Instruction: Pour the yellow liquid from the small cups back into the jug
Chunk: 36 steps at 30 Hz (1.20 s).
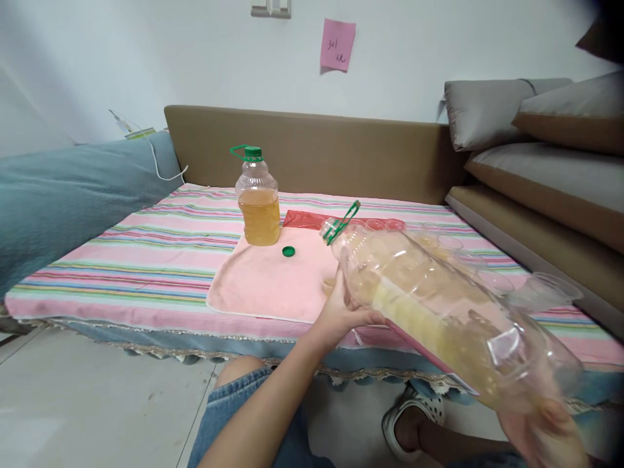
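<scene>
A large clear plastic bottle (pixel 433 279) lies tilted across my two hands, its open neck toward the back left with a green carry ring around it. Pale yellow liquid runs along its lower side. My left hand (pixel 344 305) supports it from beneath near the shoulder. At the base end, blurred, my right hand (pixel 548 422) grips the bottom. Just past my left hand is part of a small cup (pixel 328 284) with light liquid, mostly hidden. A green cap (pixel 288 251) rests on the pink towel (pixel 258 279). Behind it stands a capped bottle (pixel 262 218), partly filled with amber liquid.
Several clear plastic cups (pixel 546 289) stand on the right, partly behind the tilted bottle. A red plastic bag (pixel 307 220) lies at the back. Stacked cushions (pixel 546 175) line the right side of the striped bedspread (pixel 160 253). A white cable (pixel 156 156) hangs at left.
</scene>
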### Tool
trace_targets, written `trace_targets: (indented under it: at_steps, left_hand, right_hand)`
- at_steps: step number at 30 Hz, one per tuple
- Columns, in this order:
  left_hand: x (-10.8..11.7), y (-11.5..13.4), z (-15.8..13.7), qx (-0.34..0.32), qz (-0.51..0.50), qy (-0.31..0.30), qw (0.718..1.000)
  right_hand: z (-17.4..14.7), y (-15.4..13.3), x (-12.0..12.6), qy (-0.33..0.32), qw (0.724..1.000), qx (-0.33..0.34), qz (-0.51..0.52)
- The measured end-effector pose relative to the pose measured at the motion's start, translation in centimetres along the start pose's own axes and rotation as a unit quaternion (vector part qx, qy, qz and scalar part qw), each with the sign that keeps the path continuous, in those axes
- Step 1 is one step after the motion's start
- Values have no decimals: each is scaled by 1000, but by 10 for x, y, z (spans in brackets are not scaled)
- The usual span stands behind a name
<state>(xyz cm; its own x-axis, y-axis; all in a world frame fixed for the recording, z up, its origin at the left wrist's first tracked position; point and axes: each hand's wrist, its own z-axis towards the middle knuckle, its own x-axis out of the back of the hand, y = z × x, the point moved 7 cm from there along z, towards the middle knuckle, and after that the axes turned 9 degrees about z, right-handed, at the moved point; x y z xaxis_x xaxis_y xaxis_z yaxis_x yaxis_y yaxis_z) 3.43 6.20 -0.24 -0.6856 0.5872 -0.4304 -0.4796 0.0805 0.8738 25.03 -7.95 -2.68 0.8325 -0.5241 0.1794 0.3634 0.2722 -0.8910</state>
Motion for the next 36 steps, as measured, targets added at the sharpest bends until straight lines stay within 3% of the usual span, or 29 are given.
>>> trace_targets:
  at_steps: [1, 3, 5, 11, 17, 21, 23, 26, 32, 34, 36]
  left_hand:
    - [4, 3, 0, -13, 7, 15, 1000]
    - [12, 9, 0, -39, 20, 46, 998]
    - [19, 16, -3, -56, 20, 64, 996]
    - [33, 37, -19, -45, -6, 68, 997]
    - [60, 87, -35, -154, 31, 180, 971]
    - [99, 118, -49, -217, 86, 248, 940]
    - [120, 133, -58, -252, 140, 296, 911]
    - [144, 149, -73, -303, 250, 398, 829]
    - [155, 150, -68, -291, 435, 522, 674]
    - [158, 148, -61, -288, 466, 540, 639]
    - [160, 144, -53, -272, 491, 547, 621]
  right_hand:
    - [-3, 3, -6, 30, 994, -28, 104]
    - [-10, 10, -23, 79, 956, -67, 274]
    - [-16, 9, -45, 78, 937, -61, 334]
    - [-27, -2, -105, 21, 924, 2, 383]
    - [-34, -11, -151, -99, 925, -37, 365]
    - [-37, -10, -152, -120, 931, -47, 342]
    - [-38, -2, -144, -112, 933, -52, 337]
    - [-37, 15, -123, -103, 942, -57, 315]
    - [-15, 23, -76, -97, 969, -57, 220]
    - [-3, 16, -70, -127, 974, -55, 178]
    - [10, 7, -71, -167, 974, -52, 142]
